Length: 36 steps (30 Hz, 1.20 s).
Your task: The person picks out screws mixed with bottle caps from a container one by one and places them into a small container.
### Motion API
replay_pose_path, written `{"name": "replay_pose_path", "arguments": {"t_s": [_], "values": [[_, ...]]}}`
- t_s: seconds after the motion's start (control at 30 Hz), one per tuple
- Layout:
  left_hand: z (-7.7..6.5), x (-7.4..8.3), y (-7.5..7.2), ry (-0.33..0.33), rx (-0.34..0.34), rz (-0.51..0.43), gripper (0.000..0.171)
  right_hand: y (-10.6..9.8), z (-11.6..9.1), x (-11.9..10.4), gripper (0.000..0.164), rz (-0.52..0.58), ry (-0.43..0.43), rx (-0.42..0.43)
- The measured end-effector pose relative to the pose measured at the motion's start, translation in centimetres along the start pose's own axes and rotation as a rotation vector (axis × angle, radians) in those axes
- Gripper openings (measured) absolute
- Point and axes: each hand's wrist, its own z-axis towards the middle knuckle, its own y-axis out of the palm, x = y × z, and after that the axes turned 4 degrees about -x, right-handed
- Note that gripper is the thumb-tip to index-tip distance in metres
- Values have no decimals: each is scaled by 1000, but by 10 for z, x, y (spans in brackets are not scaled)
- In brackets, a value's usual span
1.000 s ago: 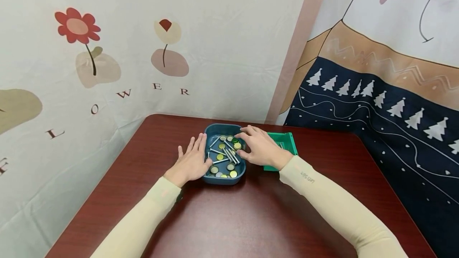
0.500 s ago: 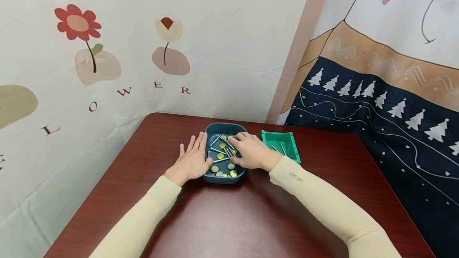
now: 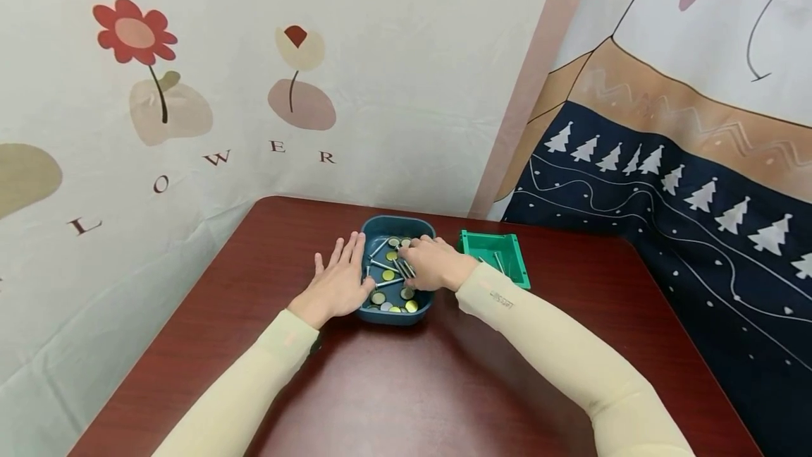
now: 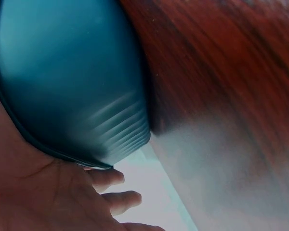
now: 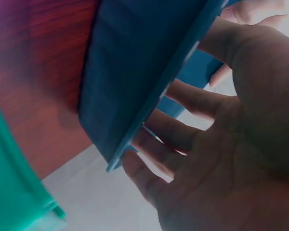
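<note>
Dark-blue bin [image 3: 396,318], near the table's [image 3: 368,386] far edge: metal rods [image 3: 390,283] loose among yellow and silver discs [image 3: 411,306]. Green tray [image 3: 485,245], right of it by the same edge, partly behind the sleeve: at least two rods showing, no discs. Left hand [image 3: 336,286]: fingers straight, against the bin's left wall. Right hand [image 3: 436,263]: fingers bent into the bin's right side; whether they pinch a rod cannot be told. Progress, as judged: partial, most visible rods left in the bin.
</note>
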Motion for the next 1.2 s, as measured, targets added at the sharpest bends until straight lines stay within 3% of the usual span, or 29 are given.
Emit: {"name": "replay_pose_path", "arguments": {"t_s": [0.23,0.4,0.57,0.8,1.0,1.2], "values": [[-1,2,-2,-3,-10,-1,94,-10,15,-13,64,-9,64,-118],[-1,0,-1,-2,-14,-9,95,-11,23,-18,54,29,88,-154],[0,-1,-1,-1,-15,-4,94,-5,39,-20,45,-12,74,-180],[0,1,-3,2,-11,-8,93,31,80,-1,46,-45,26,-162],[-1,1,-3,7,-13,-8,93,20,69,3,34,73,-47,-125],[0,0,-2,10,-5,-1,93,26,72,15,43,159,-122,-32]]}}
